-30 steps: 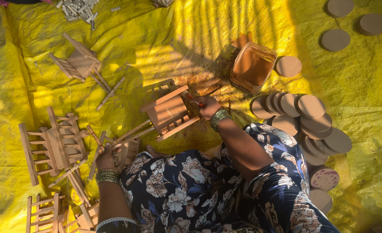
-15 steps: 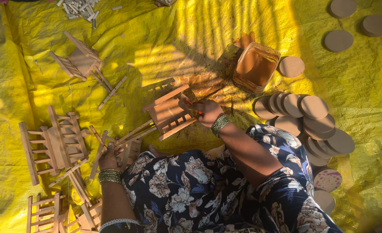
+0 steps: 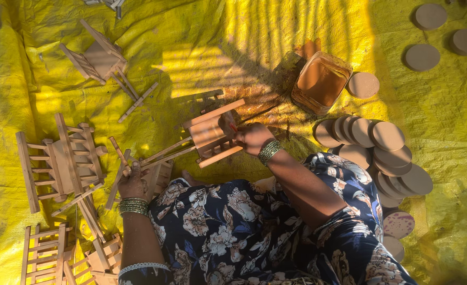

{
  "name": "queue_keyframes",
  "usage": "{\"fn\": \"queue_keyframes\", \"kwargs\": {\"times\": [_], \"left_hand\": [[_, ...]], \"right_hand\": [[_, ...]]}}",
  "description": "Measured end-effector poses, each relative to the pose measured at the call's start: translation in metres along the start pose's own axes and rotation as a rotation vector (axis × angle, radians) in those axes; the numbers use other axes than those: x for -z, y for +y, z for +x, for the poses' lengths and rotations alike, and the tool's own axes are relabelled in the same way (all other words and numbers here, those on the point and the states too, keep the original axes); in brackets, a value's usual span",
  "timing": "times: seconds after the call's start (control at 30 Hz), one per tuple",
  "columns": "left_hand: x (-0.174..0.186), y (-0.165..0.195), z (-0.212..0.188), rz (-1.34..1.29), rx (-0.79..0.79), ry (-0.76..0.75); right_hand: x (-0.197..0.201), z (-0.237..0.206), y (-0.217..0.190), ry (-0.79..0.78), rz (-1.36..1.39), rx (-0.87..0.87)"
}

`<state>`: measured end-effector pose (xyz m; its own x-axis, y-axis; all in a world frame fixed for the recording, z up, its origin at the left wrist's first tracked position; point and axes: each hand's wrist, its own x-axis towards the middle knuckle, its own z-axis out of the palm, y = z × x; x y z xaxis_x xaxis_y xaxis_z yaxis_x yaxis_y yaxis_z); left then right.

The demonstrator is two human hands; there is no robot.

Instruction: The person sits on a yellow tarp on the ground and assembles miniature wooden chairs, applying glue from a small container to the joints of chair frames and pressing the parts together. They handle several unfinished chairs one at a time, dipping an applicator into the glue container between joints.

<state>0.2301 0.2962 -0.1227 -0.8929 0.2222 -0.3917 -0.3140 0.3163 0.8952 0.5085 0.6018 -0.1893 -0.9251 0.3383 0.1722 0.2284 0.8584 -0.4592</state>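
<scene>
My left hand (image 3: 133, 183) grips the long thin legs of a small wooden chair (image 3: 208, 135), holding it tilted above the yellow sheet (image 3: 217, 47). My right hand (image 3: 252, 137) is closed on a small brush with a red handle, its tip pressed against the chair's seat. Both wrists wear green bangles. A rectangular tub of brown paste (image 3: 320, 82) stands just beyond the chair, to the right.
Several unpainted wooden chairs lie at the left (image 3: 59, 161), lower left (image 3: 43, 256) and upper left (image 3: 100, 55). A heap of round brown discs (image 3: 381, 145) sits at the right; more discs (image 3: 422, 57) lie at the top right. My floral-clad lap (image 3: 254, 232) fills the bottom.
The chair has shifted slightly right and turned in my left hand, and my right hand with the brush has moved a little across its seat.
</scene>
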Motion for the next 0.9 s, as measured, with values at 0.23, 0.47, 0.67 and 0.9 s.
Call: {"fn": "queue_keyframes", "kwargs": {"times": [0.23, 0.47, 0.67, 0.9], "left_hand": [[0.003, 0.002, 0.001, 0.061, 0.052, -0.001], [0.005, -0.001, 0.0, 0.02, 0.019, -0.028], [0.005, -0.003, 0.002, -0.003, 0.023, -0.015], [0.004, -0.004, 0.002, -0.085, -0.081, -0.056]], "right_hand": [[0.029, -0.005, -0.003, -0.297, -0.069, -0.443], [0.007, -0.004, 0.028, 0.159, -0.026, -0.176], [0.004, -0.003, 0.02, -0.217, 0.025, -0.297], [0.007, -0.001, 0.029, 0.102, 0.545, -0.491]]}}
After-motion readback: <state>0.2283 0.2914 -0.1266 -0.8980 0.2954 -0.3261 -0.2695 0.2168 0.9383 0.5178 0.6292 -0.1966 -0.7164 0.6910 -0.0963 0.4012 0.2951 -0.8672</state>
